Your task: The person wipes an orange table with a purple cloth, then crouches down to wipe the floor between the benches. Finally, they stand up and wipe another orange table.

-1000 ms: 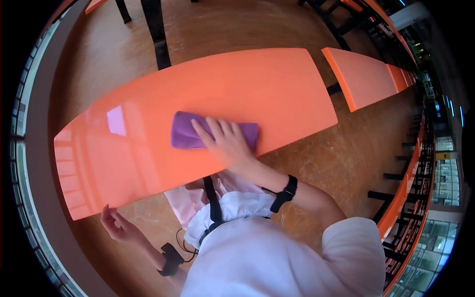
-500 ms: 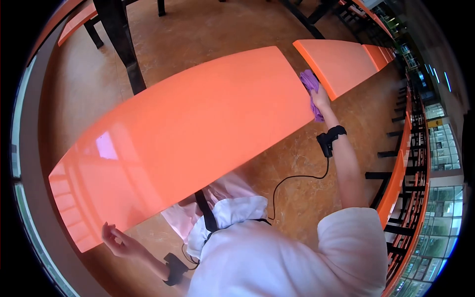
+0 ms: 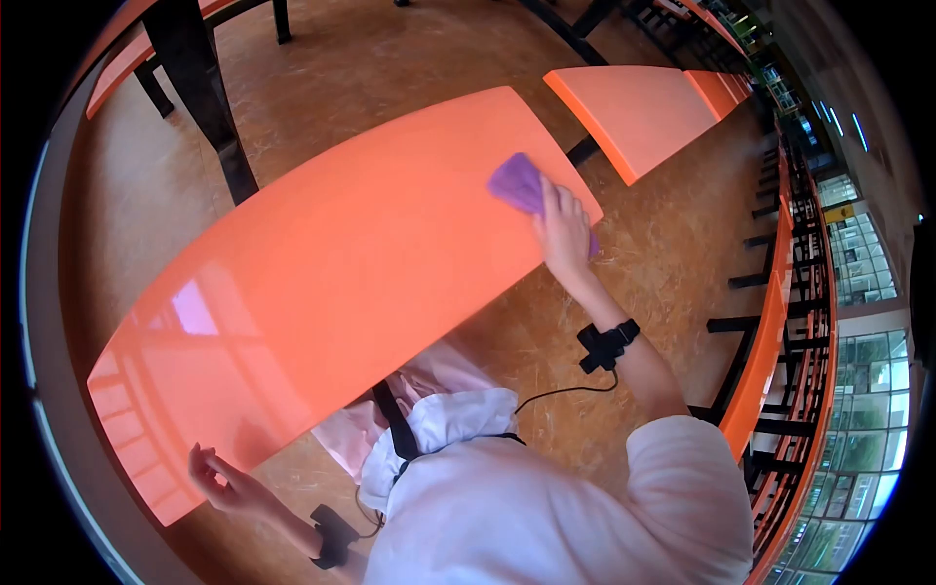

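Observation:
My right hand (image 3: pixel 565 232) presses a folded purple cloth (image 3: pixel 517 183) onto the orange tabletop (image 3: pixel 361 234), close to its right end. Part of the cloth shows to the left of the fingers, and a small bit pokes out by the heel of the hand; the rest is hidden under the palm. At the near left corner of the tabletop, my left hand (image 3: pixel 222 482) hovers by the edge. Its fingers are loosely bent and apart, with nothing in them.
A second orange tabletop (image 3: pixel 639 112) stands beyond a narrow gap on the right. Black legs (image 3: pixel 200 88) rise behind the table. Orange benches (image 3: pixel 765 341) on black frames line the right side. A black cable (image 3: pixel 565 392) runs from my right wrist strap (image 3: pixel 606 345).
My right hand has brought the purple cloth from the table's right end edge leftward onto the top surface. My left hand stays near the same corner. The view has shifted slightly.

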Motion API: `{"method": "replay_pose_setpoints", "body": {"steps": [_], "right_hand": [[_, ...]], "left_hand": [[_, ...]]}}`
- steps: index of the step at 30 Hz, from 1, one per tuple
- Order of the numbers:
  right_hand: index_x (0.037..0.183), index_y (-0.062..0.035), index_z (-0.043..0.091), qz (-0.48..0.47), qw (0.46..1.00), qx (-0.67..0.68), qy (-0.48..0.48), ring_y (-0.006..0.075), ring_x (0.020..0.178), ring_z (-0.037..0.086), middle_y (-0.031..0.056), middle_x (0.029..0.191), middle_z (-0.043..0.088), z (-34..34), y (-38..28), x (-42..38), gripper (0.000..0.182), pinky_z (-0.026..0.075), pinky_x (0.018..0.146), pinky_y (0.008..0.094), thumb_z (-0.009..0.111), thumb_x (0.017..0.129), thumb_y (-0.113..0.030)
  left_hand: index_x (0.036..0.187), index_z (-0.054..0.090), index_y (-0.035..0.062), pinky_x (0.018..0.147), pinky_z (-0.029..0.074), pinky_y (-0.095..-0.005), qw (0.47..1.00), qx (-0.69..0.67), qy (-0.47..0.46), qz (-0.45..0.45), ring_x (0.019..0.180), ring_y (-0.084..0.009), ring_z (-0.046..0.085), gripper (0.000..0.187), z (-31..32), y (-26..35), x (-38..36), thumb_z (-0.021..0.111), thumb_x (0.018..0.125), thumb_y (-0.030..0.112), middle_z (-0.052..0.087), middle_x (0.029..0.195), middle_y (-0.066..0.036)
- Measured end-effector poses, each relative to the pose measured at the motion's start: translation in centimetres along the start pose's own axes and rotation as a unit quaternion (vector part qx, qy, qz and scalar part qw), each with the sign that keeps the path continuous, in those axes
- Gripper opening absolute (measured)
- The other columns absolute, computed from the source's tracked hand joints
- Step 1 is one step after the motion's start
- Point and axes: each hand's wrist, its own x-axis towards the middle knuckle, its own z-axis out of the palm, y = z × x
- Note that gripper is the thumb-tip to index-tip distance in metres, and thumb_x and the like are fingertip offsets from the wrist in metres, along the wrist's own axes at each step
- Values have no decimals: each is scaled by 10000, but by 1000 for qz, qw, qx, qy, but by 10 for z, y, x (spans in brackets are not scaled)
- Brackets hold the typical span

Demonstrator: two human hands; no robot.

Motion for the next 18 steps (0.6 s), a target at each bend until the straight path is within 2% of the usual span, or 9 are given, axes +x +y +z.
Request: {"method": "replay_pose_setpoints", "body": {"steps": [3, 5, 7, 8, 10, 11, 13, 15, 18], "right_hand": [[1309, -97, 318, 12, 995, -89, -53, 319, 1008, 466, 148, 1111, 450, 7, 1, 10, 579, 403, 794, 429, 542, 776, -126], [1293, -122, 340, 81, 983, -166, -15, 304, 966, 466, 137, 1128, 449, 18, 38, 28, 581, 390, 793, 399, 575, 770, -220], [1292, -127, 336, 158, 970, -182, -22, 329, 997, 466, 156, 1141, 444, 21, 72, 45, 556, 391, 819, 426, 552, 791, -234], [1292, -127, 336, 158, 970, -183, -19, 329, 997, 466, 156, 1141, 444, 27, 100, 50, 556, 391, 819, 426, 552, 791, -234], [1296, -132, 327, 322, 942, -57, -74, 355, 1035, 458, 182, 1150, 438, 38, 135, 59, 531, 393, 844, 442, 519, 815, -249], [1296, -132, 327, 321, 943, -57, -72, 355, 1035, 458, 182, 1150, 438, 38, 139, 55, 531, 393, 844, 442, 519, 815, -249], [1300, -133, 320, 306, 950, -67, 5, 377, 1063, 446, 203, 1150, 434, 19, 124, 44, 520, 392, 861, 452, 498, 828, -257], [1308, -131, 308, 244, 968, -46, 42, 364, 1049, 451, 192, 1142, 435, 8, 104, 37, 522, 392, 851, 444, 495, 830, -227], [1298, -132, 337, -69, 997, -1, -26, 318, 999, 472, 155, 1128, 444, -26, 36, 41, 566, 388, 836, 418, 535, 768, -136]], "left_hand": [[961, 585, -17, 616, 419, -240, 1000, 3, -17, 18, 693, -122, 503, 154, 3, 5, 0, 493, 848, 33, 585, 878, -53], [961, 585, -16, 616, 420, -240, 999, 7, -15, 34, 694, -124, 505, 154, 2, 2, 1, 492, 848, 31, 586, 880, -55], [1027, 572, 1, 646, 416, -240, 999, 22, -18, 36, 747, -110, 496, 199, 0, -5, -1, 480, 875, 90, 575, 887, -40], [1027, 572, 1, 646, 416, -240, 999, 18, -17, 36, 747, -110, 496, 199, 0, -6, -1, 480, 875, 90, 575, 887, -40], [1034, 569, 1, 637, 415, -236, 999, 18, -1, 39, 747, -118, 506, 202, -2, -8, -2, 484, 873, 88, 577, 891, -46], [1034, 569, 1, 637, 415, -236, 999, 18, 1, 38, 747, -118, 506, 202, -5, -10, -2, 484, 873, 88, 577, 891, -46], [1027, 570, -3, 635, 416, -238, 999, 34, -12, -27, 747, -121, 514, 197, -11, -13, -2, 490, 871, 86, 578, 892, -49], [1016, 570, -5, 642, 413, -237, 1000, 16, -1, -24, 747, -117, 508, 189, -10, -15, -2, 488, 872, 86, 574, 883, -44], [968, 578, -8, 636, 426, -252, 1000, 24, -4, -15, 721, -125, 513, 157, -6, -8, 1, 486, 862, 62, 576, 884, -55]]}}
